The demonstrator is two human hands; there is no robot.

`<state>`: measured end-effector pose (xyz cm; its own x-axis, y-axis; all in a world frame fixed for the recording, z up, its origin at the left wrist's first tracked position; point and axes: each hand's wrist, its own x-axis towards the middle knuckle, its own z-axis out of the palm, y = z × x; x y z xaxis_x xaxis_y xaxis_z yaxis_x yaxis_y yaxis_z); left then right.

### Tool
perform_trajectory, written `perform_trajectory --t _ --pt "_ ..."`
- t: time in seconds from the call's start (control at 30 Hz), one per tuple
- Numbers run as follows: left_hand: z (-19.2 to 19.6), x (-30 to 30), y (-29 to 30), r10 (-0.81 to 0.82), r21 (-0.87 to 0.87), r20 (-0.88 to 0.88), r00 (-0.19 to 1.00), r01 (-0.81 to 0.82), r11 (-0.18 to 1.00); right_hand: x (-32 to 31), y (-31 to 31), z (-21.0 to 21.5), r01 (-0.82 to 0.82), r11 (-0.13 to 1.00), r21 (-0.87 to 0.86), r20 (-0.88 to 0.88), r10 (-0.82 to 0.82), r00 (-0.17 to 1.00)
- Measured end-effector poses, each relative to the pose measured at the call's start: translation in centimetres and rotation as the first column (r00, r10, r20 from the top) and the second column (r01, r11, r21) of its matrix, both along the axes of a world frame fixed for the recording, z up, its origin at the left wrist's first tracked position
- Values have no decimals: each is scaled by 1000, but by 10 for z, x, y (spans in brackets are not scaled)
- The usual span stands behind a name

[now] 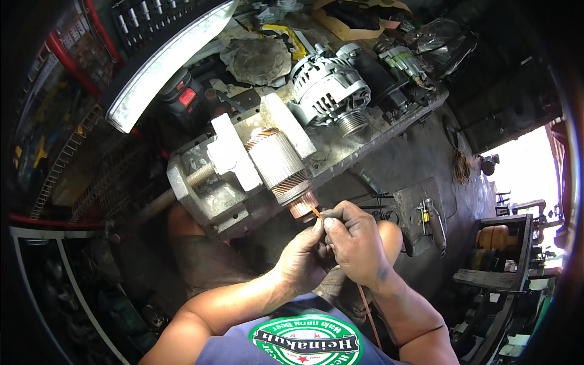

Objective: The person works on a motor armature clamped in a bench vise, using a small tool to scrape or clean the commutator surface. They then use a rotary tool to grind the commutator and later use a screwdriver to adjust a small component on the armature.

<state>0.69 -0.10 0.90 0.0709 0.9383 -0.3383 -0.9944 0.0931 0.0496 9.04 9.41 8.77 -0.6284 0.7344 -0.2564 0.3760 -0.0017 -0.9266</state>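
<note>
**Thin strip at the copper end of a clamped armature: slip and scratch risks**

Near the centre of the frame, both hands meet just below a bench vise [210, 182] bolted to the cluttered desk [389, 131]. The vise clamps a motor armature [277, 161], which is tilted so that its copper commutator [302, 205] points down toward the person. The right hand [359, 243] is closed in a narrow pinch on a thin orange strip [317, 214], its tip touching the commutator; the rest of the strip trails down toward the lower edge. The left hand [304, 255] is curled tight beside the right, fingers pressed to the same spot. Whether it grips the strip too, I cannot tell.

The strip looks slim and flexible, so a hard push could buckle it or make it skip off the copper and score the surface. A slip would also drive fingertips into the commutator's edge. An alternator [328, 91] lies at the upper centre, well apart.
</note>
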Motion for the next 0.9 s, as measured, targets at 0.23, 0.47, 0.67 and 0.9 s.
perform_trajectory --t 0.23,0.47,0.67,0.9 --pt "-16 0 0 -2 96 88 996 -6 995 0 -6 3 26 1000 14 84 -27 996" --pt "-18 3 1 -50 -102 53 997 55 993 -2 -6 9 43 998 -42 122 -38 992" --pt "-14 2 -1 -1 -1 45 999 1 1000 0 -5 -1 -13 997 70 8 12 1000" --pt "-19 0 0 63 27 72 995 -66 997 -8 -4 1 -20 997 81 -80 27 996"
